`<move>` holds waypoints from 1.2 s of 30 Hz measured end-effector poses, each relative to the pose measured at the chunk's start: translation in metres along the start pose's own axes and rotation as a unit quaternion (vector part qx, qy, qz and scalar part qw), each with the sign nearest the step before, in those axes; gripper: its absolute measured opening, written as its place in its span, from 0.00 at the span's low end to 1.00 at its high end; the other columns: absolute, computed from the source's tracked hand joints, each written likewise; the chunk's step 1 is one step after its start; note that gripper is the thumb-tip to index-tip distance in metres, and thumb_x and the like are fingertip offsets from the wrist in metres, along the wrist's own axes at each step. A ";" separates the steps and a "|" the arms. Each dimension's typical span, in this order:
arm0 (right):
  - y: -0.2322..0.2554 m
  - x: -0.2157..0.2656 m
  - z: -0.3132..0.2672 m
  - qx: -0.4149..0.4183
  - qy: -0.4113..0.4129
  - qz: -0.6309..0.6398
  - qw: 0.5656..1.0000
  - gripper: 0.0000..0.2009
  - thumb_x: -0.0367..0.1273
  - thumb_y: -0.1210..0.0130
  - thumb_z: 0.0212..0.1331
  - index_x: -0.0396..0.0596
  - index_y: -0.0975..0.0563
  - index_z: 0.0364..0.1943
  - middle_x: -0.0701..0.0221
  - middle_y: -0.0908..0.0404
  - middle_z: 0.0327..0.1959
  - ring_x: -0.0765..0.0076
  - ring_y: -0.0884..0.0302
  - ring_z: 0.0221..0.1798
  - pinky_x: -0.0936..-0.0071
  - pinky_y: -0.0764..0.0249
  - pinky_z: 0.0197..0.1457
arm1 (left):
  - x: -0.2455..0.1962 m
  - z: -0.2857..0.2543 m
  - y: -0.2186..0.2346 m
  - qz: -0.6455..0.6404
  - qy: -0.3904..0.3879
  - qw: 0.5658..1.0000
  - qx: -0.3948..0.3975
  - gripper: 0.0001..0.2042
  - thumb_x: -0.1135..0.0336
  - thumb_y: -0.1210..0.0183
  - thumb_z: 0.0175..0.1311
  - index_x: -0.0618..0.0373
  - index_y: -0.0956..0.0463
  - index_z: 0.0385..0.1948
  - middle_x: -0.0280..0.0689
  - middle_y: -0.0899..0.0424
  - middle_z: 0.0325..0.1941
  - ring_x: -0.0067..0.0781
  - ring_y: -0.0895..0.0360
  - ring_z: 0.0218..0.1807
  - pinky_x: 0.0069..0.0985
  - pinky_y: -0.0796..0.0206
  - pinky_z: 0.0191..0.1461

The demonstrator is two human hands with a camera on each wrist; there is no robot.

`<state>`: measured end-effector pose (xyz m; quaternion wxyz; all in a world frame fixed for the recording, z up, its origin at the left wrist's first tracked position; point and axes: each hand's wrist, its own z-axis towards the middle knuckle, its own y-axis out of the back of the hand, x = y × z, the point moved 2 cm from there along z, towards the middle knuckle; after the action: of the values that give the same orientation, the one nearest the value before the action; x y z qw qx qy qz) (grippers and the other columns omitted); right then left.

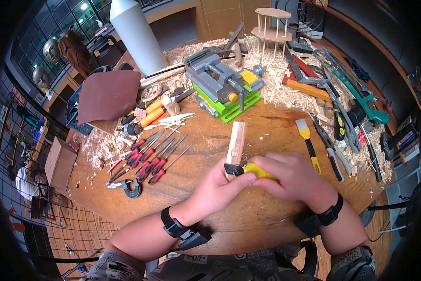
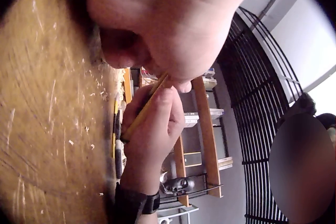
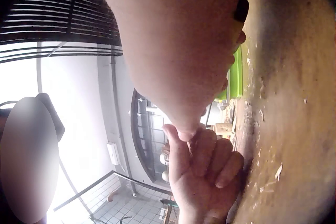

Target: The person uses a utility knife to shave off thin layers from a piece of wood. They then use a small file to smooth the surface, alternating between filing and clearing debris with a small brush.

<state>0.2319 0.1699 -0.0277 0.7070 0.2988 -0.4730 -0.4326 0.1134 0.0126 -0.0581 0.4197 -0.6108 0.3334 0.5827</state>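
My left hand (image 1: pixel 215 189) grips a squared stick of pale wood (image 1: pixel 236 143) with bark-like streaks, whose upper end juts out past the fingers. In my right hand (image 1: pixel 292 180) is a yellow-handled tool (image 1: pixel 259 172) with a black head that lies across the lower part of the stick. The left thumb reaches over to the yellow handle, close to the right fingers. In the left wrist view the tool shows as a thin yellow strip (image 2: pixel 144 112) along the right hand. The tool's cutting part is hidden.
A grey and green bench vise (image 1: pixel 222 84) stands ahead on the wooden table. Several red-handled files (image 1: pixel 149 159) and a micrometer (image 1: pixel 128 188) lie left. To the right are a yellow-black scraper (image 1: pixel 308 140), pliers (image 1: pixel 332 152) and a green saw (image 1: pixel 365 105). Wood shavings (image 1: pixel 285 91) cover the back.
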 end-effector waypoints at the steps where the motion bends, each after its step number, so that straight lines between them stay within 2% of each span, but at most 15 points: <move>1: 0.000 0.000 -0.001 0.001 0.000 0.001 1.000 0.17 0.44 0.39 0.62 0.53 0.22 0.49 0.67 0.21 0.29 0.54 0.19 0.29 0.60 0.24 0.31 | 0.000 -0.001 0.001 -0.001 0.001 1.000 -0.001 0.10 0.68 0.39 0.71 0.60 0.25 0.49 0.27 0.19 0.42 0.12 0.27 0.45 0.18 0.31 0.49; 4: 0.001 0.000 0.000 0.006 0.005 0.002 1.000 0.16 0.44 0.39 0.61 0.53 0.22 0.48 0.68 0.21 0.29 0.54 0.19 0.29 0.60 0.24 0.31 | 0.000 -0.002 0.004 0.037 0.032 0.999 0.011 0.11 0.69 0.39 0.71 0.60 0.25 0.49 0.27 0.19 0.43 0.13 0.26 0.45 0.18 0.31 0.49; 7: 0.000 0.003 0.001 -0.006 -0.006 -0.002 1.000 0.15 0.44 0.39 0.61 0.54 0.22 0.47 0.68 0.21 0.28 0.54 0.19 0.28 0.61 0.24 0.31 | 0.000 -0.001 0.006 0.001 0.054 0.998 0.013 0.12 0.69 0.38 0.70 0.61 0.26 0.51 0.28 0.18 0.44 0.13 0.26 0.46 0.18 0.31 0.50; 9: 0.000 0.004 0.001 -0.013 -0.002 -0.016 1.000 0.16 0.45 0.39 0.61 0.54 0.22 0.47 0.68 0.21 0.28 0.54 0.19 0.29 0.61 0.24 0.30 | -0.002 0.000 0.005 0.033 -0.004 0.999 0.008 0.11 0.68 0.38 0.70 0.61 0.25 0.50 0.29 0.17 0.44 0.13 0.25 0.45 0.19 0.30 0.49; 15: -0.002 0.007 0.002 -0.058 -0.004 -0.009 0.998 0.17 0.45 0.39 0.61 0.50 0.22 0.48 0.67 0.19 0.30 0.55 0.18 0.30 0.62 0.23 0.31 | 0.002 -0.002 0.005 0.045 -0.030 0.998 -0.035 0.09 0.68 0.37 0.70 0.61 0.22 0.45 0.28 0.16 0.40 0.13 0.25 0.42 0.19 0.30 0.47; 18: -0.004 0.007 0.003 -0.054 -0.007 -0.023 0.998 0.18 0.45 0.38 0.61 0.49 0.23 0.48 0.66 0.19 0.31 0.55 0.17 0.31 0.62 0.23 0.32 | -0.001 -0.001 0.008 0.071 -0.017 0.997 -0.034 0.09 0.68 0.37 0.70 0.61 0.22 0.44 0.28 0.17 0.40 0.13 0.25 0.42 0.19 0.30 0.47; 30: -0.009 0.014 0.004 -0.101 -0.036 -0.009 0.994 0.19 0.40 0.37 0.60 0.46 0.25 0.49 0.65 0.21 0.30 0.55 0.19 0.31 0.61 0.24 0.32 | -0.002 0.003 0.006 0.073 -0.048 0.992 -0.088 0.08 0.65 0.37 0.70 0.60 0.21 0.39 0.25 0.20 0.34 0.13 0.29 0.37 0.18 0.33 0.41; 34: -0.009 0.015 0.004 -0.106 -0.032 -0.015 0.994 0.19 0.41 0.37 0.60 0.46 0.25 0.50 0.64 0.21 0.31 0.54 0.19 0.31 0.61 0.24 0.32 | 0.004 0.005 0.008 0.084 -0.073 0.989 -0.099 0.09 0.63 0.39 0.72 0.60 0.22 0.41 0.25 0.22 0.31 0.12 0.31 0.35 0.17 0.35 0.39; 36: -0.007 0.016 0.003 -0.110 -0.055 -0.057 0.991 0.19 0.41 0.38 0.61 0.46 0.25 0.51 0.63 0.21 0.31 0.53 0.19 0.32 0.60 0.24 0.33 | 0.004 0.004 0.010 0.001 0.002 0.996 -0.093 0.14 0.57 0.47 0.77 0.58 0.23 0.37 0.26 0.25 0.27 0.12 0.33 0.30 0.17 0.39 0.32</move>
<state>0.2298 0.1518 -0.0261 0.6825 0.2214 -0.4427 -0.5378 0.1025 0.0124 -0.0637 0.3598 -0.6480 0.2790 0.6105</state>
